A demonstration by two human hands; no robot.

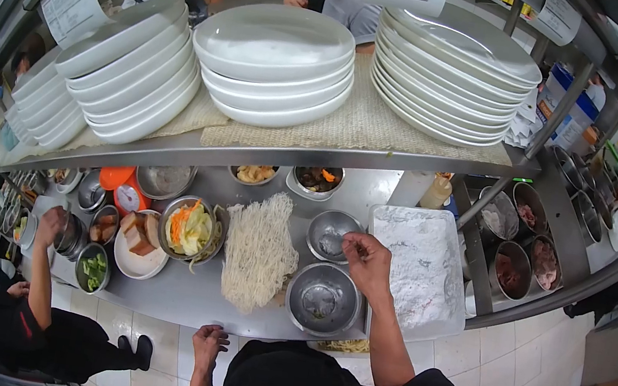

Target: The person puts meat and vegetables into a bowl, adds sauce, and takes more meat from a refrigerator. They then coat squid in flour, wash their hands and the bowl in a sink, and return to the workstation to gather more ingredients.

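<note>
- The right hand (367, 261) hovers over the small steel bowl (332, 234), fingertips pressed together in a pinch; what they pinch I cannot tell.
- The left hand (209, 343) hangs with fingers loosely spread at the near counter edge (172, 308).
- 1 larger steel bowl (323, 299) sits nearer; the pale noodle heap (258, 253) lies left and the white floured tray (419, 267) right, crowding the reach.

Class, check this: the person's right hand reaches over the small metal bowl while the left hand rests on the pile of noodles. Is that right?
Not quite. In the head view the left hand rests at the counter edge, not on the noodles. The right hand does reach over the small metal bowl.
</note>
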